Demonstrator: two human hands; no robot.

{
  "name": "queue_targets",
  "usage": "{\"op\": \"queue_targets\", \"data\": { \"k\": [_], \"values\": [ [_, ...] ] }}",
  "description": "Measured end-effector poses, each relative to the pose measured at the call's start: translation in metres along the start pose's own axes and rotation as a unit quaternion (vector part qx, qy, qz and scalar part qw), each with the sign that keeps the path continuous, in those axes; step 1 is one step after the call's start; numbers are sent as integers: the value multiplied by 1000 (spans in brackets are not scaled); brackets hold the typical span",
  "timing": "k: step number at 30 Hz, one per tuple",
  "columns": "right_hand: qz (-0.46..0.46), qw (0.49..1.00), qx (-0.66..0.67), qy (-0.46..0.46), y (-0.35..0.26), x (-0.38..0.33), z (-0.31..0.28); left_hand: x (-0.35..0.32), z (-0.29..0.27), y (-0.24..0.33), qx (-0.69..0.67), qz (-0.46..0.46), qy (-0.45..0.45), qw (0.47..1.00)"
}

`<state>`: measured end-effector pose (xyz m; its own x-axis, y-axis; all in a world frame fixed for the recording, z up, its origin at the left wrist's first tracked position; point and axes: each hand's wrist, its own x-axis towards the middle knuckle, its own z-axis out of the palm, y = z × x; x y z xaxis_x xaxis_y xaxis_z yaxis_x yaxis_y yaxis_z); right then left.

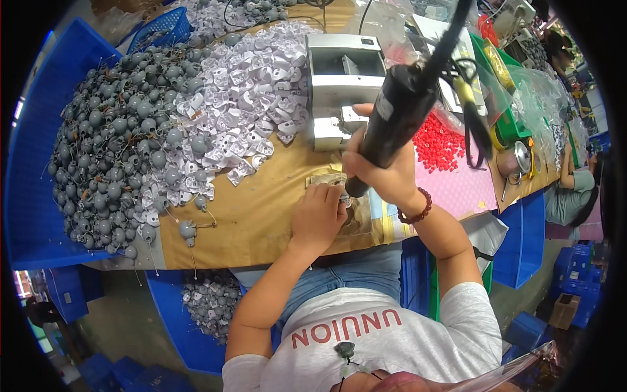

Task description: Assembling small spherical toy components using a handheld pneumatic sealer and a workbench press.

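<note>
My right hand (390, 175) is wrapped round a black electric screwdriver (400, 104), which hangs tilted from a thick cord. The screwdriver's lower end points down beside the fingertips of my left hand (319, 212). Those fingers are closed together on a small worn block-like fixture (326, 178) at the table's front edge. What they pinch is mostly hidden; a small greyish bit shows near the screwdriver's tip. Beyond both hands stands a grey-white metal box-shaped machine (346, 93) with an open top.
Left lie heaps of grey round parts (124, 124) and white plastic shells (251, 85). One grey part (187, 230) lies apart near the edge. Right are small red parts (439, 140) on a pink sheet (460, 188), and hanging black-handled scissors (473, 121). A blue bin (192, 326) stands below.
</note>
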<state>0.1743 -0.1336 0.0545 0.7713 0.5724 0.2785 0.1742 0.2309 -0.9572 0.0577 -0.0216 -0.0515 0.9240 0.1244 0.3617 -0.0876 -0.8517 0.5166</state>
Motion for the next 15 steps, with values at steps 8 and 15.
{"op": "queue_targets", "data": {
  "k": [8, 15],
  "values": [
    [-57, 990, -112, -60, 20, -13, -9, -1, 4, -2, 14, 11, -7, 1000],
    [-44, 995, -30, -89, 33, -30, -8, 6, -3, -2, -42, 16, -2, 999]
  ]
}}
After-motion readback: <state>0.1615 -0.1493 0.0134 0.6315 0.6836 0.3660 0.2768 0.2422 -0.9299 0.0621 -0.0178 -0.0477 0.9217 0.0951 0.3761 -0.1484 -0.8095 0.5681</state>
